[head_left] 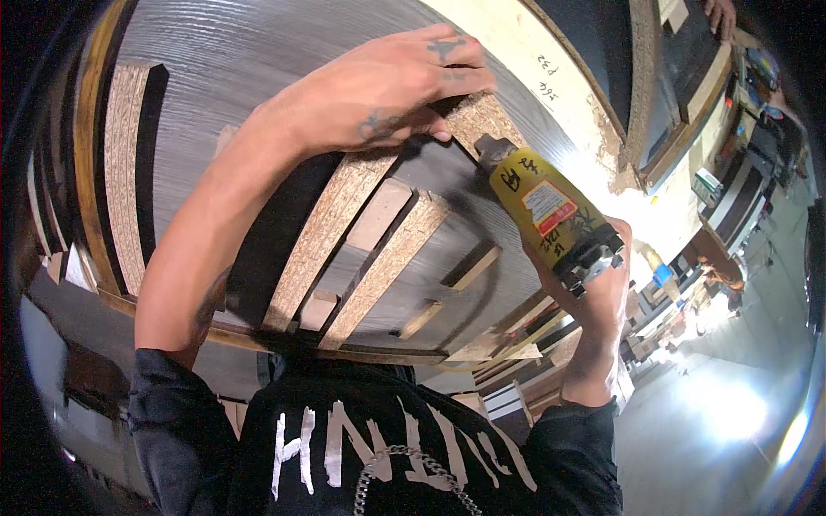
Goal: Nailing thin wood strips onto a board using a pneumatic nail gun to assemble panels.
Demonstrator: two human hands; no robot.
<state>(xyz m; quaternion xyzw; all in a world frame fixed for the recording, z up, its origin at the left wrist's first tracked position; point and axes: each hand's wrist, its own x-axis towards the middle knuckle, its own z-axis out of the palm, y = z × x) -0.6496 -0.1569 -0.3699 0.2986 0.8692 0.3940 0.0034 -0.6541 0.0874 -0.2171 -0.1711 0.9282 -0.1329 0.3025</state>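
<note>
A yellow pneumatic staple gun with handwriting and a red-and-white label is gripped in my right hand. Its dark nose meets, or lies very close to, a chipboard strip; whether it touches is unclear. My left hand reaches across from the left, bent at the wrist, its fingers and thumb closed around the same strip. The strip lies on a large grey wood-grain panel. Two longer chipboard strips run back toward my body, with small wood blocks between them.
More small blocks lie on the panel to the right. Another chipboard strip stands at the left, near the curved wooden edge. A pale marked board borders the far side. Another person's hand shows at the top right.
</note>
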